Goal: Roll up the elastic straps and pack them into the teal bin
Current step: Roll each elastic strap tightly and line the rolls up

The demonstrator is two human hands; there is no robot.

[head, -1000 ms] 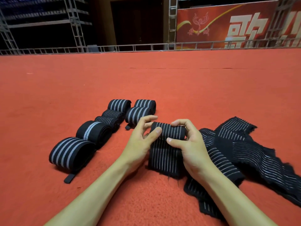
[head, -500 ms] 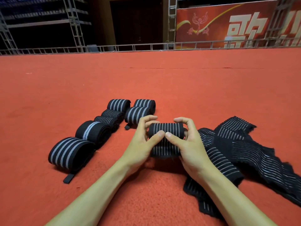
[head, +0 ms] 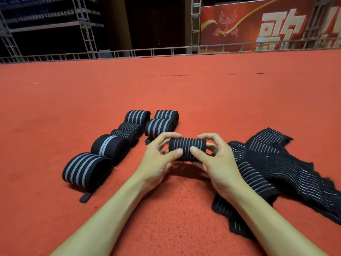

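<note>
A black strap with thin white stripes, rolled into a short cylinder (head: 187,149), sits between both hands just above the red carpet. My left hand (head: 158,159) grips its left end, thumb on the front and fingers over the top. My right hand (head: 216,159) grips the right end the same way. Several finished rolls (head: 118,143) with grey stripes lie in a row to the left. Unrolled black straps (head: 273,163) lie in a heap to the right. No teal bin is in view.
Red carpet (head: 166,89) covers the floor all around. A low metal truss rail (head: 166,51) runs along its far edge, with scaffolding and a red banner (head: 258,24) behind it.
The flat tail of the strap that hung toward me has been rolled up into the cylinder. Both hands have closed in on the ends of the roll.
</note>
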